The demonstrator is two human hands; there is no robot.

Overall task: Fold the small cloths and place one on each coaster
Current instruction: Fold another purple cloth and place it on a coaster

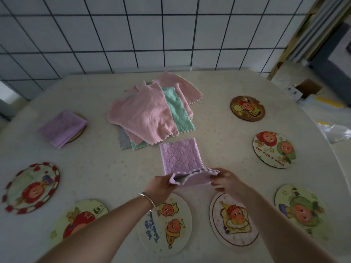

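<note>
A purple cloth [181,158] lies on the table in front of me, its near edge lifted. My left hand [160,185] pinches the near left corner and my right hand [227,180] pinches the near right corner. Behind it is a loose pile of pink, teal and grey cloths [150,112]. A folded purple cloth [62,128] sits on a coaster [79,130] at the left. Several bare round cartoon coasters ring the table, among them one under my left wrist [171,224] and one under my right wrist [231,219].
More bare coasters lie at the far right [247,108], right [274,149], near right [302,209], left [32,187] and near left [79,219]. A tiled wall [133,35] stands behind the pale table [106,164]. A cardboard box [307,88] sits off the table's right edge.
</note>
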